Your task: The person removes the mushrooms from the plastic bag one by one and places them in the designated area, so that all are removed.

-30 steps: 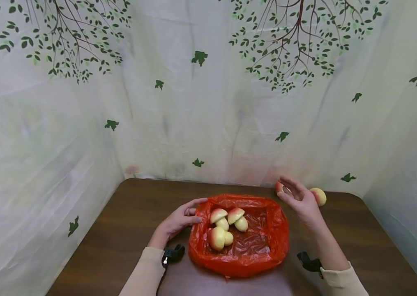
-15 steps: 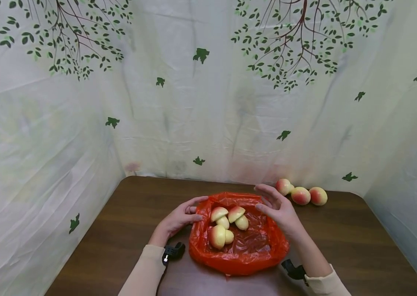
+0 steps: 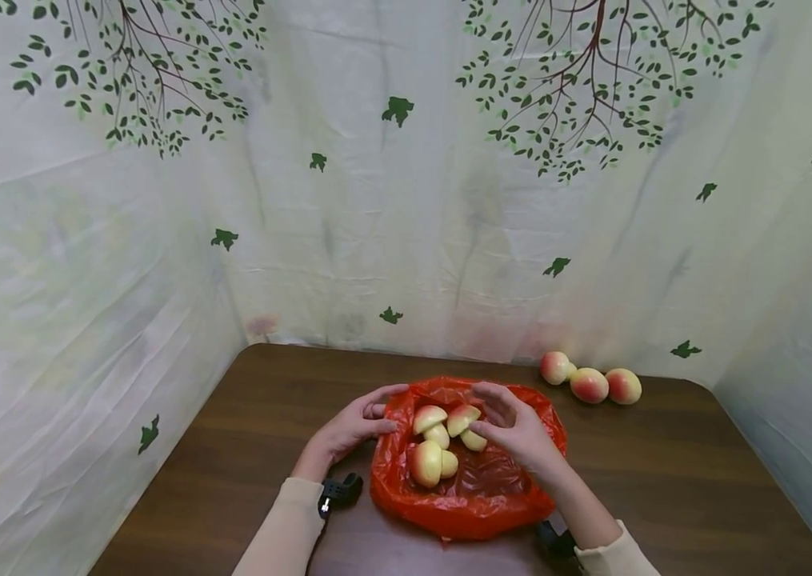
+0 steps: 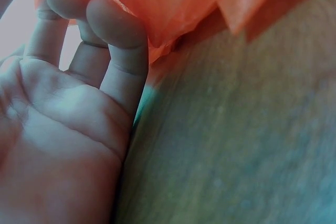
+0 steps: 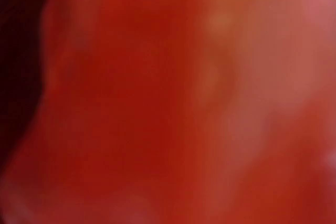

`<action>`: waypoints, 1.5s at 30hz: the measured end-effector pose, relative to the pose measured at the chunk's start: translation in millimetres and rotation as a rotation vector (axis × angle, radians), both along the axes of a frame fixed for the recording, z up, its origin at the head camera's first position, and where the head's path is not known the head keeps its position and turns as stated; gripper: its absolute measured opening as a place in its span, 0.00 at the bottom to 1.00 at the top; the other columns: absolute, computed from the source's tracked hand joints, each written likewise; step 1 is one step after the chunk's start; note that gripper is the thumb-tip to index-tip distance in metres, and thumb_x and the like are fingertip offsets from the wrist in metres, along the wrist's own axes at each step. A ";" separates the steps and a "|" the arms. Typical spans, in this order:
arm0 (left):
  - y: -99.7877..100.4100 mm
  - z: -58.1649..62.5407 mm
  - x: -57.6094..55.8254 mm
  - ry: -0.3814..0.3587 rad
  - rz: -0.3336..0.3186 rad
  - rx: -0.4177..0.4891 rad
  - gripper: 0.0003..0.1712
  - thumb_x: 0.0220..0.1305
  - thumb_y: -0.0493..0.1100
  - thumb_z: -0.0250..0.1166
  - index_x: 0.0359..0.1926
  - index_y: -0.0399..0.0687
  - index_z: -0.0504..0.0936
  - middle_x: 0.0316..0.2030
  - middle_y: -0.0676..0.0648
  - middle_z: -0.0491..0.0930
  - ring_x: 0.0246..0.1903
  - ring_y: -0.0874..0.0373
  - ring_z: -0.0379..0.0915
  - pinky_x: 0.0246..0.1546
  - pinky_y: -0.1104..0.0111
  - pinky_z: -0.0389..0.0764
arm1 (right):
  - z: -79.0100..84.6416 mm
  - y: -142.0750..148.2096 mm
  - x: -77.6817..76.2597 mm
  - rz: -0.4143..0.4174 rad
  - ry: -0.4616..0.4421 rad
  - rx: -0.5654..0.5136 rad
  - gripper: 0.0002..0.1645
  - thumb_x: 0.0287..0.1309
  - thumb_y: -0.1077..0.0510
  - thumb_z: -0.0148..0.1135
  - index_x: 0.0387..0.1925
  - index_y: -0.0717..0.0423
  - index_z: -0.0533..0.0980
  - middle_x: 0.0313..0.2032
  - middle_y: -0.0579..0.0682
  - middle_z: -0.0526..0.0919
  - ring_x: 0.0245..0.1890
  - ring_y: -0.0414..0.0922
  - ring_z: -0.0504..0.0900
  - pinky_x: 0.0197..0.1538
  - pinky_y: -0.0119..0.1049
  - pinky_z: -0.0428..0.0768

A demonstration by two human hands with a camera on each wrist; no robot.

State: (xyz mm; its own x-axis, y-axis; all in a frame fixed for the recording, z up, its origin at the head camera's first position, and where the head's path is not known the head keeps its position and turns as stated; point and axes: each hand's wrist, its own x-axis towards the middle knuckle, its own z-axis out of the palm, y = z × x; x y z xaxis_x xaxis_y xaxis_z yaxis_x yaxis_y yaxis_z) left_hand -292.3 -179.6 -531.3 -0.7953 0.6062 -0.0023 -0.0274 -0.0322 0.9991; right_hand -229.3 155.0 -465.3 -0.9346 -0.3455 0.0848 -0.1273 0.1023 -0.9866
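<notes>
An open red plastic bag [image 3: 474, 508] sits on the table with its rim spread wide. Inside it lie three mushrooms, pale yellow with reddish caps: one at the back left [image 3: 430, 418], one beside it to the right [image 3: 463, 419], and one in front [image 3: 426, 462]. At the bag's left rim, my left hand [image 3: 348, 428] grips the plastic between thumb and fingers; its curled fingers also show in the left wrist view. My right hand [image 3: 521, 436] reaches over the bag, thumb and fingers spread apart close to the right-hand mushroom. Red blur fills the right wrist view.
Three more mushrooms stand close together at the table's back right: a left one [image 3: 555, 367], a middle one [image 3: 589, 386] and a right one [image 3: 624, 386]. A leaf-printed curtain [image 3: 348, 264] hangs behind and beside the brown table [image 3: 679, 472].
My right hand has left the mushrooms at the back right and come left and forward over the bag. The left hand stays at the bag's rim.
</notes>
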 end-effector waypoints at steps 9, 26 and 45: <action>2.5 -0.6 -0.2 0.000 -0.002 0.008 0.42 0.74 0.38 0.67 0.83 0.50 0.59 0.43 0.54 0.91 0.38 0.64 0.88 0.44 0.66 0.90 | -19.0 3.2 -9.6 0.012 0.036 0.083 0.37 0.68 0.62 0.70 0.75 0.60 0.67 0.75 0.62 0.71 0.81 0.62 0.62 0.80 0.65 0.60; 3.2 -1.8 -0.6 0.015 -0.006 0.001 0.42 0.74 0.38 0.67 0.83 0.47 0.59 0.45 0.54 0.91 0.40 0.63 0.88 0.44 0.67 0.90 | -34.0 1.4 -16.0 0.016 0.021 0.201 0.40 0.66 0.57 0.73 0.76 0.56 0.69 0.73 0.60 0.74 0.69 0.55 0.75 0.70 0.46 0.76; 1.7 -2.5 -1.7 0.018 0.004 -0.006 0.42 0.74 0.37 0.67 0.83 0.47 0.59 0.46 0.54 0.91 0.42 0.63 0.88 0.45 0.66 0.90 | -42.1 -2.4 -18.1 0.008 0.024 0.187 0.33 0.64 0.60 0.74 0.66 0.65 0.73 0.69 0.66 0.75 0.59 0.54 0.81 0.52 0.24 0.80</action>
State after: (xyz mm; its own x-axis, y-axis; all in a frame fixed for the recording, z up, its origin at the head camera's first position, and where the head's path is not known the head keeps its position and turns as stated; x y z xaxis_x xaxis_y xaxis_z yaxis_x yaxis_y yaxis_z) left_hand -293.9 -177.9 -533.8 -0.7979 0.6028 0.0084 -0.0095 -0.0265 0.9996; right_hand -247.4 152.6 -507.4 -0.9302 -0.3647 0.0408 -0.1523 0.2823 -0.9472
